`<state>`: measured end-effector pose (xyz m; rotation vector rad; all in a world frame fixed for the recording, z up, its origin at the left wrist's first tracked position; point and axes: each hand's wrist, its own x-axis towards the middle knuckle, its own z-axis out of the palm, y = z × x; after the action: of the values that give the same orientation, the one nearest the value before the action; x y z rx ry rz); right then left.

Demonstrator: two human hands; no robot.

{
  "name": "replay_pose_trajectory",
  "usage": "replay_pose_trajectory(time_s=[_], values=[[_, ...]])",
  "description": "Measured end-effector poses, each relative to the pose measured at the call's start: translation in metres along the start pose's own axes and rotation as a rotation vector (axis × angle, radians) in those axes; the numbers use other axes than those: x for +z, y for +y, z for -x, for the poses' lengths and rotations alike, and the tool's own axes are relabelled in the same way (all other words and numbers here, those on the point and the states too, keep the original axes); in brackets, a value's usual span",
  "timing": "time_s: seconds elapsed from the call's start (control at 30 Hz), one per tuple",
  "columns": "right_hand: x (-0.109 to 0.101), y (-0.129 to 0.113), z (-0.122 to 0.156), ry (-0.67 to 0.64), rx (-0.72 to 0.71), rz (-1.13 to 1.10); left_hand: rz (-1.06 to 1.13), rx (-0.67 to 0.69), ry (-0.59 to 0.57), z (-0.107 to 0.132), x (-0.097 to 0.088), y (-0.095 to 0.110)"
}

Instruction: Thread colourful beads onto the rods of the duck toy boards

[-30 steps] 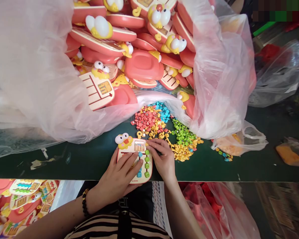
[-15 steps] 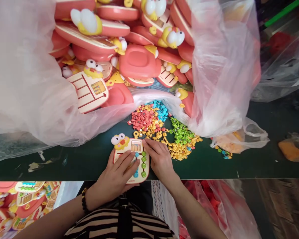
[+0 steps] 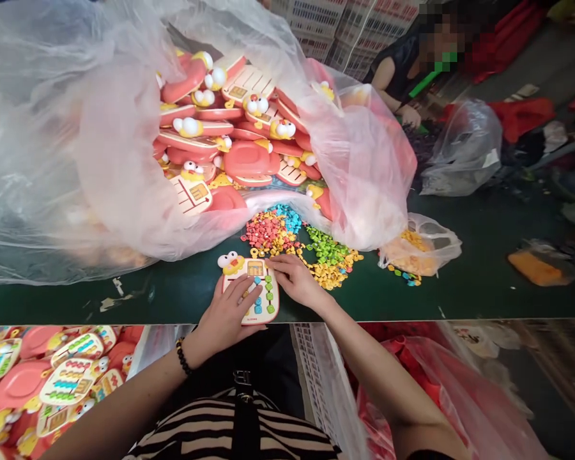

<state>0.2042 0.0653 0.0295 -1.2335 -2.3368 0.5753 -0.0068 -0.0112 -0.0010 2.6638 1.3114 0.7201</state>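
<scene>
we find the toy board [image 3: 261,313] lying flat at the near edge of the green work table [image 3: 483,287], its duck head toward the far side and a column of coloured pegs down its right part. our left hand [image 3: 227,310] lies across the board with fingers spread wide on its face; our right hand [image 3: 292,281] touches its far right corner with the fingertips close together. we cannot tell whether either hand grips the board.

just far of the hands, loose pegs sit directly on the table in coral, blue, green and yellow heaps [image 3: 301,246]. the large clear plastic bag [image 3: 62,166] stands open at far left, filled with coral and cream duck boards [image 3: 249,160]. at right, a small clear bag [image 3: 419,252] holds yellow pieces, with a few coloured pegs spilled beside it. further right, an orange item sits in a clear wrapper [image 3: 539,268]. below the table edge, finished boards [image 3: 69,380] lie stacked at near left, and a red bag [image 3: 441,390] lies at near right. a white crate [image 3: 323,377] stands between them. at far right, a co-worker's arm [image 3: 388,83] reaches down.
</scene>
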Motion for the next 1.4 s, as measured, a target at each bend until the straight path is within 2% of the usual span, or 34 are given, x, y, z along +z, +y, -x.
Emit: replay_pose_trajectory(time_s=[0.2,0.57,0.63,0.8,0.93,1.07,1.13,1.23,1.3,1.4], values=[[-0.001,0.007,-0.01,-0.013,0.067,-0.26,0.005,-0.017,-0.016,0.001,0.0,0.001],[-0.002,0.006,-0.022,0.004,0.295,-0.408,0.016,-0.016,0.034,-0.002,0.002,0.0],[-0.006,0.007,-0.031,-0.081,0.353,-0.464,0.022,-0.016,0.044,-0.002,0.004,0.0],[-0.022,0.015,-0.065,-0.436,0.466,-0.511,-0.002,-0.009,0.026,-0.003,0.005,-0.002],[-0.025,0.021,-0.081,-0.541,0.544,-0.509,0.007,-0.006,-0.003,-0.004,0.004,-0.003],[-0.023,0.018,-0.074,-0.476,0.569,-0.536,0.027,-0.019,0.003,-0.005,0.005,-0.003],[-0.022,0.011,-0.068,-0.425,0.521,-0.488,0.04,-0.015,0.021,-0.006,0.005,-0.003],[-0.023,-0.003,-0.064,-0.381,0.425,-0.487,0.09,-0.035,0.127,0.0,0.001,-0.006],[-0.023,-0.012,-0.064,-0.355,0.375,-0.557,0.122,-0.049,0.23,0.017,-0.004,-0.009],[-0.022,-0.019,-0.068,-0.239,0.323,-0.614,0.099,-0.02,0.33,0.07,-0.016,-0.013]])
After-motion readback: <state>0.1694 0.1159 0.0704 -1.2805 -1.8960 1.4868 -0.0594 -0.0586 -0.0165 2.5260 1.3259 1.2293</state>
